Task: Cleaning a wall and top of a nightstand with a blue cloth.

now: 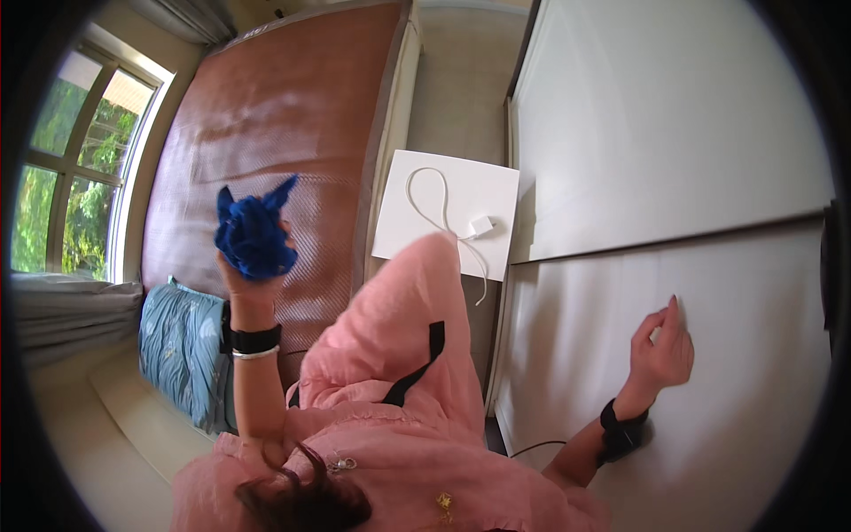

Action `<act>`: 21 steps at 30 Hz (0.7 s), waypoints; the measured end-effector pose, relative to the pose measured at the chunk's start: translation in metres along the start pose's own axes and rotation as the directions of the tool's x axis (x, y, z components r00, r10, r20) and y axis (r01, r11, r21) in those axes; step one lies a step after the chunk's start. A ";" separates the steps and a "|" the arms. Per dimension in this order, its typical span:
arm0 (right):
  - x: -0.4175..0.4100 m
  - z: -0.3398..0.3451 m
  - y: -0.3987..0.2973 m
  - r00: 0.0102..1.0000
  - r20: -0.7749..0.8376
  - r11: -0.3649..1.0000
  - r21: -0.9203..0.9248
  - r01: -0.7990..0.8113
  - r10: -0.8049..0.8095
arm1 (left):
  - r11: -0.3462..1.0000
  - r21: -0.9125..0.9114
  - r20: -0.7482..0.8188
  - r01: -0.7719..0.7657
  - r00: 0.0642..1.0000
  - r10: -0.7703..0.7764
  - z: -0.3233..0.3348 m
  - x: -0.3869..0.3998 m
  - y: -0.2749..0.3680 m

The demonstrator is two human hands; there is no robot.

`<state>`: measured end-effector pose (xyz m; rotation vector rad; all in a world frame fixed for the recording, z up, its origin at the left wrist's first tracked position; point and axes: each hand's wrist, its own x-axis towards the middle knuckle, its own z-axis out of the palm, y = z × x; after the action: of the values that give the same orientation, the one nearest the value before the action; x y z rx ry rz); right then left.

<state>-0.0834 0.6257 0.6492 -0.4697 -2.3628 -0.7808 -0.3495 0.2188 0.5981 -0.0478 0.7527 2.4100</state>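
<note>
A bunched royal-blue cloth [251,236] is gripped in my left hand [256,286], raised over the brown woven mat [286,120] on the bed. Two loose ends of the cloth stick up beyond my fingers. My right hand [661,349] holds nothing. Its index finger reaches out while the other fingers are bent. Behind it stands a white wardrobe door panel [578,346]; whether the fingertip touches the panel, I cannot tell. Each wrist wears a black band, and a pale bracelet [256,354] circles the left one.
A white bedside table [405,199] beyond my knee carries a white charger [482,227] with its cable [425,169], which hangs over the near edge. A folded blue quilt or pillow [183,352] lies near the window [86,159]. A second white panel [665,120] stands further along.
</note>
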 end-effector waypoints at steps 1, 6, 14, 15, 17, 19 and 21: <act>-0.001 0.000 -0.001 1.000 -0.002 1.000 -0.009 -0.009 0.009 | 1.000 0.020 -0.022 -0.014 1.000 0.015 0.006 0.003 0.009; -0.007 0.001 -0.006 0.997 -0.064 0.997 0.076 -0.029 0.034 | 0.996 0.020 0.129 -0.088 0.988 0.084 0.062 -0.001 0.051; -0.010 0.004 -0.010 0.982 -0.162 0.985 0.158 -0.075 0.101 | 0.983 -0.003 0.161 -0.186 0.970 0.184 0.049 -0.031 0.060; -0.008 0.004 -0.013 0.978 -0.174 0.983 0.159 -0.091 0.119 | 0.988 0.021 0.146 -0.155 0.978 0.151 0.040 -0.037 0.062; -0.004 -0.001 -0.015 0.979 -0.160 0.975 0.202 -0.090 0.124 | 0.985 0.035 0.069 -0.172 0.983 0.169 0.019 -0.033 0.061; -0.005 -0.002 -0.018 0.976 -0.166 0.973 0.206 -0.105 0.141 | 0.981 0.082 0.201 -0.177 0.967 0.158 0.028 -0.021 0.040; -0.004 -0.004 -0.019 0.983 -0.124 0.973 0.206 -0.106 0.133 | 0.989 0.118 0.133 -0.086 0.989 0.070 0.052 0.016 0.018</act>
<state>-0.0878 0.6085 0.6412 -0.4542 -2.2326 -0.4995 -0.3656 0.2428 0.6478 0.1887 0.8549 2.4076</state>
